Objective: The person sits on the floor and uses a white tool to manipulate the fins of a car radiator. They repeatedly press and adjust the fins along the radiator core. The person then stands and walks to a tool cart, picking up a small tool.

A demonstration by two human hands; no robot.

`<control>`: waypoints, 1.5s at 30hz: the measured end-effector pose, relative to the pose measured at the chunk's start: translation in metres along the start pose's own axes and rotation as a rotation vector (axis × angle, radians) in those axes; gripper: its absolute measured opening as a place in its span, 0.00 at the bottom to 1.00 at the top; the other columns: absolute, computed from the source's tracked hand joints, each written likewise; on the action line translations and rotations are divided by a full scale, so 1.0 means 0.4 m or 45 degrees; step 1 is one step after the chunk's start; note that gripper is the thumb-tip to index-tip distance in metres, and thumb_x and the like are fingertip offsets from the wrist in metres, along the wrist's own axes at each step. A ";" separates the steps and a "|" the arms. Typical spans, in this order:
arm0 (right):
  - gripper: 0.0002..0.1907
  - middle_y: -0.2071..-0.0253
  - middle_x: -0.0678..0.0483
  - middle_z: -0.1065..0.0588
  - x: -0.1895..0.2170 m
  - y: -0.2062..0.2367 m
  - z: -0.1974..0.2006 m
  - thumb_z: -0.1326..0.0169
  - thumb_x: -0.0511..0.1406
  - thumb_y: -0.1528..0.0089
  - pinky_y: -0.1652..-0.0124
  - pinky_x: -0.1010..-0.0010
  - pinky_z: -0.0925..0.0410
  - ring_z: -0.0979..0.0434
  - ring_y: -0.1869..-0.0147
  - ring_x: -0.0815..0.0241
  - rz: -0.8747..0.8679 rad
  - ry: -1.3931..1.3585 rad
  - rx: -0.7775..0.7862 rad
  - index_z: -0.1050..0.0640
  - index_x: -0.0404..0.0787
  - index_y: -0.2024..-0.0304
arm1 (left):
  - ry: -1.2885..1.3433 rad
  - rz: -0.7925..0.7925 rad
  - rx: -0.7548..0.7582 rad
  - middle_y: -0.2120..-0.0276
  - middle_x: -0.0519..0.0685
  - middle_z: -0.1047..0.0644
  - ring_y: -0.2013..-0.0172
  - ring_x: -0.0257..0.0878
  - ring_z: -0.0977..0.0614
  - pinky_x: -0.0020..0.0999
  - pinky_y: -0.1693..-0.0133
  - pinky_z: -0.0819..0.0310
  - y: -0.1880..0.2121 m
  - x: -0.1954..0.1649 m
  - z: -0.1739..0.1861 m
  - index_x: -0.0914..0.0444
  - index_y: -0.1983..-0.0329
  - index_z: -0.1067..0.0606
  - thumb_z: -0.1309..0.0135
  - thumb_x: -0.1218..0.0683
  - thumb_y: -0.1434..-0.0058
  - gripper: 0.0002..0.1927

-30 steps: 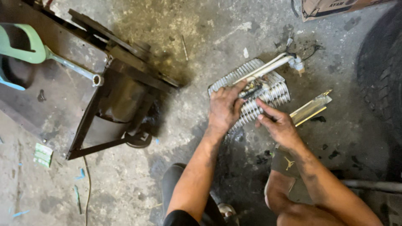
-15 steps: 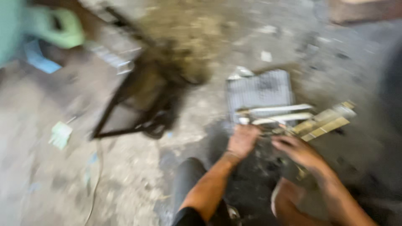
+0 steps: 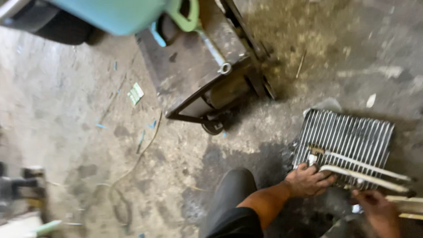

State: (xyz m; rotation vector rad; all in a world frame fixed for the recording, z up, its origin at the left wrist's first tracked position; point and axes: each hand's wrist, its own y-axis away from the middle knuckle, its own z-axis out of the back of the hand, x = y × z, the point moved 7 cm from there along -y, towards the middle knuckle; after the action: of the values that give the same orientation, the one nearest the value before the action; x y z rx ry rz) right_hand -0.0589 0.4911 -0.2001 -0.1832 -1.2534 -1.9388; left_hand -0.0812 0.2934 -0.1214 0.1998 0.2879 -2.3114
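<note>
We see a finned metal evaporator core [image 3: 348, 143] lying flat on the stained concrete floor [image 3: 75, 132], at the right of the frame. Its two pale aluminium pipes [image 3: 368, 173] run along its lower edge toward the right border.

Our left hand [image 3: 308, 180] rests on the lower left corner of the core, fingers curled over the edge just where the pipes begin; it looks pressed down on the core rather than closed around it. Our right hand [image 3: 380, 211] sits in the lower right corner, just below the pipes, half cut off by the frame and blurred, so we cannot tell whether it grips anything. A pale flat strip [image 3: 407, 203] lies beside it at the right edge.

A second ago both hands were together on top of the core, working around the pipes. Now they have slid to its near edge and stand apart, and the view has swung left, so the core sits off to the right and much more floor shows.

A dark metal trolley [image 3: 198, 75] on small wheels stands at upper centre, with a ring spanner [image 3: 215, 52] lying on it. A pale green cylinder [image 3: 119, 15] fills the top left. Our dark trouser knee [image 3: 231, 198] is at bottom centre.
</note>
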 end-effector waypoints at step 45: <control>0.11 0.65 0.54 0.25 1.350 1.985 -0.396 0.47 0.41 0.22 0.68 0.67 0.30 0.27 0.67 0.62 0.415 -0.724 1.757 0.25 0.39 0.53 | 1.137 1.453 -0.839 0.58 0.62 0.17 0.54 0.54 0.16 0.47 0.53 0.23 1.109 -0.380 1.942 0.67 0.51 0.21 0.40 0.44 0.42 0.24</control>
State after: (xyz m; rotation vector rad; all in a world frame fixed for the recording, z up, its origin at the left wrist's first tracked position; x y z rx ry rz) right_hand 0.1716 -0.0802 0.5531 -0.1894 -2.4431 -0.4370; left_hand 0.3036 -0.1057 0.5969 0.8008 1.0288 -0.8211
